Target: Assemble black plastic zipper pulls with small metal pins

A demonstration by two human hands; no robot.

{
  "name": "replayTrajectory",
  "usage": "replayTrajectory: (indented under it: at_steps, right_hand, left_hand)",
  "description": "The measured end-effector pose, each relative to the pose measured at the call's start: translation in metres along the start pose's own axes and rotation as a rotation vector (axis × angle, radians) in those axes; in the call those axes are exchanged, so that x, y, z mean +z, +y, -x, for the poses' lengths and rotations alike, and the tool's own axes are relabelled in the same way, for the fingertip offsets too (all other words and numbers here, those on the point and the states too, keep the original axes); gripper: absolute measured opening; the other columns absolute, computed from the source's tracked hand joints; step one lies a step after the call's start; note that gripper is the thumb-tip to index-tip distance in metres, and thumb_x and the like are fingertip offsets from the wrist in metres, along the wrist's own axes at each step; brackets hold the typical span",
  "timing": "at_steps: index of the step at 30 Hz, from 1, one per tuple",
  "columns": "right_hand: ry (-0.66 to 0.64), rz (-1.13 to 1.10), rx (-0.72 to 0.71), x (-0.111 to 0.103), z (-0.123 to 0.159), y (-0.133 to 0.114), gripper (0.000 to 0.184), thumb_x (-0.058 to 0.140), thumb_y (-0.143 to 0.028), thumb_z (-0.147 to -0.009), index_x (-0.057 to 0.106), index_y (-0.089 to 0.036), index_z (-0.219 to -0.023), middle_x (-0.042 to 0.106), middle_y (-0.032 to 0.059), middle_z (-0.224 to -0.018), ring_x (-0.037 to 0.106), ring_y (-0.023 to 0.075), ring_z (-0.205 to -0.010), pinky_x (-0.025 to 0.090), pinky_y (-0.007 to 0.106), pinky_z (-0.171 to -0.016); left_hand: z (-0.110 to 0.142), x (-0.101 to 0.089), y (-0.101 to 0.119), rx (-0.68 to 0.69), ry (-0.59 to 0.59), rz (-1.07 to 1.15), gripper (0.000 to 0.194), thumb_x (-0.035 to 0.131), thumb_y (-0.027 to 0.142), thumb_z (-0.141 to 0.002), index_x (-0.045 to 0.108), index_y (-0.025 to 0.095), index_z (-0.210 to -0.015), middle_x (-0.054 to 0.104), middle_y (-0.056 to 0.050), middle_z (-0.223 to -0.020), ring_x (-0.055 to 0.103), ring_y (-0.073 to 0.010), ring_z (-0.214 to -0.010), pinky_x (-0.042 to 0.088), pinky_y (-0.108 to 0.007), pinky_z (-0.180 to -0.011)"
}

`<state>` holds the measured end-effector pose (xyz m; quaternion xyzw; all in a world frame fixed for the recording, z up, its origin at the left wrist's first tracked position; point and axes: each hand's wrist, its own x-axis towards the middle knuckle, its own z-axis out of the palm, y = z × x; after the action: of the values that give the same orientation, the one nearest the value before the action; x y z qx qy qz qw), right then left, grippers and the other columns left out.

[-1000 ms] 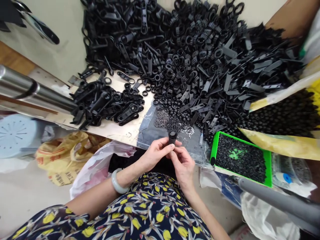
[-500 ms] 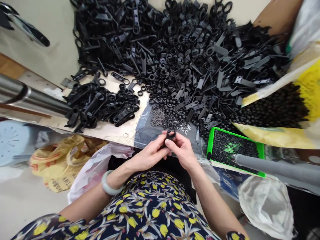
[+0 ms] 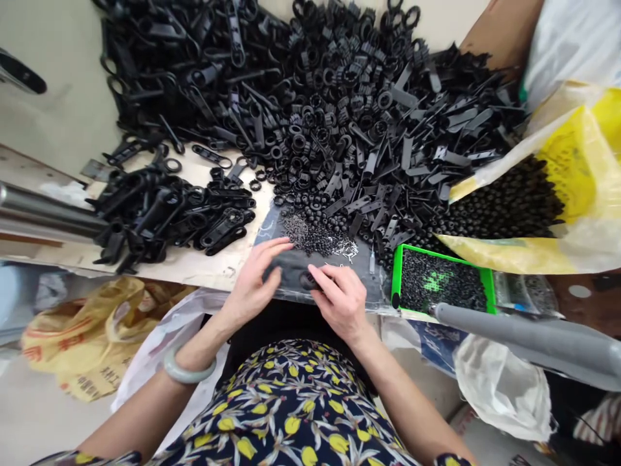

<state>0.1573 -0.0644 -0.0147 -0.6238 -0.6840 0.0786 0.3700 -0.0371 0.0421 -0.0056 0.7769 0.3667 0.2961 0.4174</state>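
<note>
My right hand (image 3: 341, 298) pinches a small black plastic ring (image 3: 307, 279) between thumb and fingers, low over the dark mat (image 3: 286, 262) at the table's front edge. To its left, my left hand (image 3: 257, 278) is empty, its fingers stretched apart and its fingertips near a heap of tiny grey parts (image 3: 295, 226). Small black beads (image 3: 317, 241) and silver pins (image 3: 346, 248) lie on the mat just beyond both hands. Part of the ring is hidden behind my right fingers.
A big pile of black plastic rings and clips (image 3: 310, 116) covers the back. Black assembled-looking pieces (image 3: 169, 210) lie at left. A green tray (image 3: 396, 275) of small black bits stands right, before an open yellow bag (image 3: 504, 252). A grey bar (image 3: 509, 330) juts in at right.
Both hands were together around the black part. My left hand has let go and moved left, opening; my right hand keeps the ring. The whole view has shifted, so the table appears further left.
</note>
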Motion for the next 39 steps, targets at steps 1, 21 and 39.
replayTrajectory:
  at_steps: [1, 21, 39]
  right_hand:
    - [-0.029, 0.082, -0.026, 0.005, 0.0, 0.004, 0.033, 0.063, -0.028, -0.101, 0.07, -0.03, -0.133, 0.076, 0.0073, -0.11, 0.068, 0.0227, -0.095, 0.052, 0.04, -0.083]
    - [-0.077, 0.184, 0.013, 0.013, 0.008, 0.009, 0.02, 0.063, -0.024, -0.103, 0.071, -0.022, -0.122, 0.075, 0.0061, -0.105, 0.061, 0.0208, -0.095, 0.041, 0.04, -0.087]
    - [-0.144, 0.405, 0.087, -0.014, -0.008, 0.039, 0.015, 0.06, -0.031, -0.105, 0.073, -0.024, -0.104, 0.073, 0.0042, -0.099, 0.057, 0.0224, -0.09, 0.033, 0.038, -0.078]
  left_hand:
    - [-0.003, -0.002, -0.002, -0.026, 0.074, -0.023, 0.038, 0.052, 0.017, -0.096, 0.066, 0.022, -0.131, 0.065, -0.011, -0.14, 0.058, -0.0256, -0.133, 0.044, -0.047, -0.116]
    - [-0.114, 0.028, -0.003, 0.345, -0.07, -0.718, 0.014, 0.065, 0.026, -0.097, 0.076, 0.022, -0.106, 0.067, -0.011, -0.107, 0.051, -0.0306, -0.107, 0.036, -0.047, -0.085]
    - [-0.059, 0.015, 0.023, 0.212, -0.091, 0.001, 0.015, 0.066, 0.024, -0.099, 0.074, 0.018, -0.109, 0.079, -0.006, -0.104, 0.073, -0.0168, -0.093, 0.057, -0.032, -0.088]
